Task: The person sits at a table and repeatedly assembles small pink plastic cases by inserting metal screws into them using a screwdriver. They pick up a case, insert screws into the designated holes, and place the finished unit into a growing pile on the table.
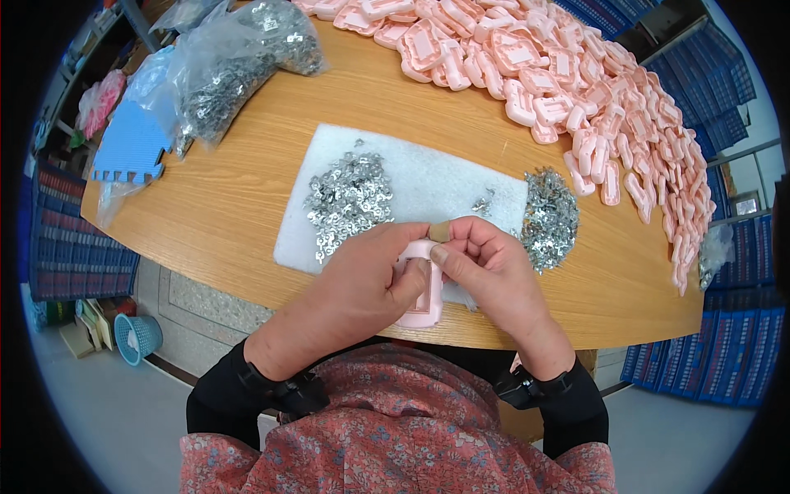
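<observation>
A pale pink plastic housing with a long recess is gripped by my left hand, whose thumb presses into the recess. At the housing's far end my right hand has its thumb and fingers pinched together; what sits between them is too small to make out. A tan cover wraps one fingertip there. Under and beyond my hands lies a white foam pad. On its left part is a heap of small silvery metal clips, and a few metal pieces lie toward its right.
Another pile of metal pieces stands against the pad's right edge. Many pink housings cover the table's far right side. Clear bags of metal parts and a blue foam mat lie far left. A blue basket stands on the floor.
</observation>
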### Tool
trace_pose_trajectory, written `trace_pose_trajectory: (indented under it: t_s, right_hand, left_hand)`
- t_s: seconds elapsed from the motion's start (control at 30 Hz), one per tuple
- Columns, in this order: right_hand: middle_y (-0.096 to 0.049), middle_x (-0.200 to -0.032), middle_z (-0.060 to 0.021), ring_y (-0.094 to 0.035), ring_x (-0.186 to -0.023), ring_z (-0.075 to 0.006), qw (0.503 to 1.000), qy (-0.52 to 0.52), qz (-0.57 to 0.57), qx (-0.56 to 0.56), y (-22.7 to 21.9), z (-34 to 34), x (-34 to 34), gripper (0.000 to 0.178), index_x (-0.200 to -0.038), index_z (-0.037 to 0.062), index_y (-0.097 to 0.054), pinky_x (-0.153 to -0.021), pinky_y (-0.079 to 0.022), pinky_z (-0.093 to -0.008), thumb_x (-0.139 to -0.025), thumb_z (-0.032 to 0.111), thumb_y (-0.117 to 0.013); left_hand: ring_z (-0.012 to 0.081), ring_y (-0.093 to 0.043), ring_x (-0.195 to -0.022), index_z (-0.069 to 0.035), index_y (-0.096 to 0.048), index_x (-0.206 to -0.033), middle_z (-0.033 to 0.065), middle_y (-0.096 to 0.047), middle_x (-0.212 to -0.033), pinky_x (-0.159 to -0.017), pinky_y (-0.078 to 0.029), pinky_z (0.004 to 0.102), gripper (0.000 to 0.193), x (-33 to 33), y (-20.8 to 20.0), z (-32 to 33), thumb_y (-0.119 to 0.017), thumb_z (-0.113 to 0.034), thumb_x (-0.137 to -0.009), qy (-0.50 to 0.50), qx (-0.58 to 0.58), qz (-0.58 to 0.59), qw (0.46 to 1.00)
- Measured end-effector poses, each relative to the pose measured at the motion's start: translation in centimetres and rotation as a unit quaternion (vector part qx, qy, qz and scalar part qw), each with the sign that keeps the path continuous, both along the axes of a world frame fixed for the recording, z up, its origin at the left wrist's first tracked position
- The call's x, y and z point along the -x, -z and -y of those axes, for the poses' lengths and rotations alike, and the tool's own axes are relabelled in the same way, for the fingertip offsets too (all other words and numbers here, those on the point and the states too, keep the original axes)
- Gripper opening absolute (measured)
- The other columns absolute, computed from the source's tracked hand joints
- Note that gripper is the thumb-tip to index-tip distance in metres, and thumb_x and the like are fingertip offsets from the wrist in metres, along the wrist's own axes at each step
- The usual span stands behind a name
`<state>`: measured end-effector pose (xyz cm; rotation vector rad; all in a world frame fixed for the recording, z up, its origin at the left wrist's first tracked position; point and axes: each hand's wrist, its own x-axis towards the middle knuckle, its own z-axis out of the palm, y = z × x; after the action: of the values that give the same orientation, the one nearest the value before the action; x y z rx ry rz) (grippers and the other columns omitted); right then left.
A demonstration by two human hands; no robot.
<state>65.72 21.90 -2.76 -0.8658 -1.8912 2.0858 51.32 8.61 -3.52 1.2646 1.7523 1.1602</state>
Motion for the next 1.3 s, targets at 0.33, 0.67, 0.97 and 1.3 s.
trace_pose_trajectory:
  t_s: [0.33,0.67,0.97,1.3]
  right_hand:
    - [-0.06,-0.084,0.002,-0.053,-0.073,-0.0033,0.996,0.005,-0.064,-0.059,-0.9,0.2,-0.1,0.026,-0.117,-0.0027,-0.058,-0.067,-0.046,-0.02,-0.094,0.006,-0.066]
    - [-0.049,-0.07,0.0069,-0.043,-0.064,-0.0021,0.994,-0.064,-0.028,-0.083,-0.4,-0.1,0.7,0.021,-0.109,0.0005,-0.067,-0.057,-0.038,-0.0206,-0.09,0.01,-0.072]
    - [-0.056,-0.071,0.0045,-0.047,-0.067,-0.0028,0.992,-0.036,-0.008,-0.119,-0.5,-0.2,0.3,0.018,-0.104,-0.0004,-0.07,-0.06,-0.04,-0.0202,-0.09,0.011,-0.072]
    - [-0.058,-0.081,0.0032,-0.046,-0.07,-0.0042,0.99,-0.061,-0.011,-0.123,-0.8,-0.7,0.6,0.029,-0.11,0.0001,-0.07,-0.064,-0.042,-0.0202,-0.088,0.018,-0.076]
  left_hand:
    - [0.015,-0.054,-0.072,-0.004,-0.055,-0.115,0.0046,-0.056,-0.088,-0.065,-0.047,0.03,0.025,1.4,2.3,0.6,-0.048,-0.023,-0.101,0.033,0.009,0.463,0.886]
    - [0.0116,-0.047,-0.065,-0.003,-0.053,-0.118,0.004,-0.053,-0.084,-0.057,-0.039,0.0261,0.035,1.1,1.6,0.5,-0.058,-0.032,-0.099,0.081,0.031,0.602,0.794]
    - [0.0121,-0.043,-0.063,-0.005,-0.054,-0.12,0.0062,-0.053,-0.085,-0.057,-0.036,0.0255,0.029,0.9,2.2,0.9,-0.05,-0.029,-0.103,0.075,0.028,0.661,0.746]
    - [0.0112,-0.036,-0.061,-0.012,-0.034,-0.153,0.0049,-0.047,-0.081,-0.053,-0.031,0.0239,0.053,0.9,2.4,0.6,-0.046,-0.027,-0.103,0.119,0.011,0.752,0.648]
